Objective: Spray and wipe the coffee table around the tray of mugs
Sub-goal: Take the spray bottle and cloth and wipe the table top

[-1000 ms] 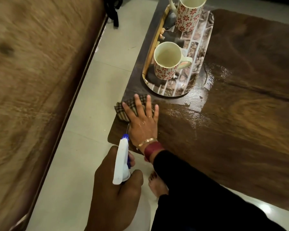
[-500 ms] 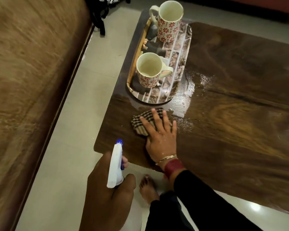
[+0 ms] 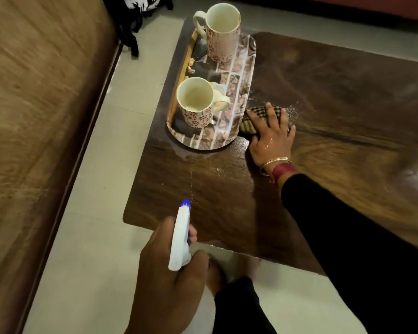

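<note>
wiping pass along the tray's right side. right grip (image 3: 272, 138) is flat with fingers spread, pressing the checked cloth (image 3: 249, 125) onto the surface (image 3: 336, 121). The cloth touches the tray (image 3: 204, 144) rim near its front right corner. left grip (image 3: 169, 285) is curled round the spray bottle (image 3: 180, 237), nozzle aimed toward the tray, well in front of it.

To do it well, my read:
- Run the cloth parallel to the rim with palm pressure down, not sideways into the tray.
- The near mug (image 3: 196, 104) and far mug (image 3: 223, 32) stand on it. The tall far one would likely tip if the tray gets shoved.
- Overlap the strokes, working outward from the tray.
- Pick up the wet sheen just in front of the tray and the droplets beside the cloth.
- Keep any spray low, since both mugs are open-topped.

The surface is dark wood-grain and glossy. A wet film lies in front of and just right of the tray, with a faint droplet line between nozzle and tray. Well right of the tray it looks drier, though glare makes that hard to call.
</note>
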The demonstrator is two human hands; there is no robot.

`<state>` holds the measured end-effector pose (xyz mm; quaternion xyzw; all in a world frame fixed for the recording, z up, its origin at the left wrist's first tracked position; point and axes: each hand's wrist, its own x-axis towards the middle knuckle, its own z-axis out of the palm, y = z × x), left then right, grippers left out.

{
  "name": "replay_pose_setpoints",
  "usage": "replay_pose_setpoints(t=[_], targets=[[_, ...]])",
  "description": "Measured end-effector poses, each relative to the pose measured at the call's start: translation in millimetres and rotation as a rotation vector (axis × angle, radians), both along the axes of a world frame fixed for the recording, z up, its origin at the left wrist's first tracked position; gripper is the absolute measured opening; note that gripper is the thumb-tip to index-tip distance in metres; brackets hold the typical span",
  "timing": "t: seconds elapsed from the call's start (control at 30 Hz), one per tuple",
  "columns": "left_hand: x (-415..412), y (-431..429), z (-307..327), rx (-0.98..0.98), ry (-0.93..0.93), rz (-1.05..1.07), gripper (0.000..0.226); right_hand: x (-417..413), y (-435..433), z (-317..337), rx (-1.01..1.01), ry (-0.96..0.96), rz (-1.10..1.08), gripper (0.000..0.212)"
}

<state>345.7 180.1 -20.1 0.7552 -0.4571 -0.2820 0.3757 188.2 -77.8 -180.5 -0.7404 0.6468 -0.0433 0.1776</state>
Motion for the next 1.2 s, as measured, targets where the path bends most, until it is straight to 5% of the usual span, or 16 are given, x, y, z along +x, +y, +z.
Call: replay_pose_setpoints(t=[0.2,0.27,0.5,0.7,0.93,1.2], targets=[[-27,-8,2,-0.103,0.004,-0.075,0.026,3,-45,3,0.029,-0.037,-0.052,0.071],[-38,-11,6,0.024,0.153,-0.105,0.022,3,-43,6,0.057,-0.038,-0.04,0.073],[-72,-50,-9,-0.088,0.07,-0.094,0.046,-72,81,6,0.04,-0.005,0.188,0.079],[-94,-97,-24,-0.196,0.085,-0.192,0.033,-152,154,1,0.016,0.051,0.035,0.083],[-92,-120,-36,-0.201,0.028,-0.316,0.032,-120,173,9,0.024,-0.018,-0.166,0.079],[-79,-105,-60,-0.316,-0.021,-0.185,0.05,-81,197,7,0.066,-0.016,-0.045,0.069]])
